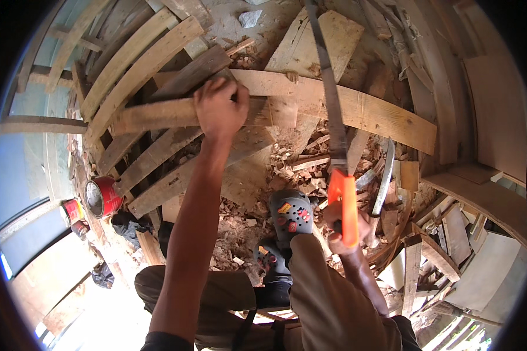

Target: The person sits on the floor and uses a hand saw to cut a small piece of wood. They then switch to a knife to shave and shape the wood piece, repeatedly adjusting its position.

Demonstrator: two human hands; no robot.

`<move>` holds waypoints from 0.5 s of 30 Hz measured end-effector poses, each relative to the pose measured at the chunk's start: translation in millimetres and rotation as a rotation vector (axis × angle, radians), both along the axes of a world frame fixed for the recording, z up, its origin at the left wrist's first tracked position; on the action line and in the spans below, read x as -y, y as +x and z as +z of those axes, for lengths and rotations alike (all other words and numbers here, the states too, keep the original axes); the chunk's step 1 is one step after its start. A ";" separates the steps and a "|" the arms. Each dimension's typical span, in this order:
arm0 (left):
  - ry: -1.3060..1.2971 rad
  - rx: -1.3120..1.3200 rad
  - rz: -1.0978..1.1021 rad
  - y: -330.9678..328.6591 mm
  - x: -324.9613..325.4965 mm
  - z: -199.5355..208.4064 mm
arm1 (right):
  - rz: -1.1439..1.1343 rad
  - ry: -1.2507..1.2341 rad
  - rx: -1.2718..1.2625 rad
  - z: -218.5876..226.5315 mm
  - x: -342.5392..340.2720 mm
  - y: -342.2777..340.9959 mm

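My right hand (352,229) is wrapped round the orange handle of a handsaw (335,123). The long blade points away from me and crosses over a pale wooden plank (386,117); I cannot tell whether its teeth touch the wood. Farther left, my left hand (222,108) is closed on a wooden board (158,116), slightly blurred, whose right part lies along the near side of the plank. A darker piece of wood (196,71) rests just beyond that hand. My fingertips are hidden behind the knuckles.
My feet in grey clogs (291,217) stand among wood offcuts (311,178). A curved metal blade (384,177) lies right of the saw. Long boards (140,64) lean at the left, near a red can (105,197). Panels (498,105) and scrap wood stand at the right.
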State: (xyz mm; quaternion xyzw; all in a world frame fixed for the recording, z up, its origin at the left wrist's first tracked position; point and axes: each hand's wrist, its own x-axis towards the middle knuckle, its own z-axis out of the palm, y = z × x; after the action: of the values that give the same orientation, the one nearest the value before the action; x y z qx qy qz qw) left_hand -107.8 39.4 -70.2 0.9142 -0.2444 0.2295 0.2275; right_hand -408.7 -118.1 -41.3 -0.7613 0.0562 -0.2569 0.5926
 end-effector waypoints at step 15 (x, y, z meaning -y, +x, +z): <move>0.090 -0.040 0.261 15.9 24.9 3.9 | 0.090 0.145 -0.090 -63.5 -58.9 31.7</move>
State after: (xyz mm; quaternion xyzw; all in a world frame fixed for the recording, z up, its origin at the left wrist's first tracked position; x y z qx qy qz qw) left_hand -91.9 14.5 -66.3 0.9520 -0.1286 0.2276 0.1595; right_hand -376.9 -59.2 -104.7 -0.7290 0.0669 -0.1909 0.6539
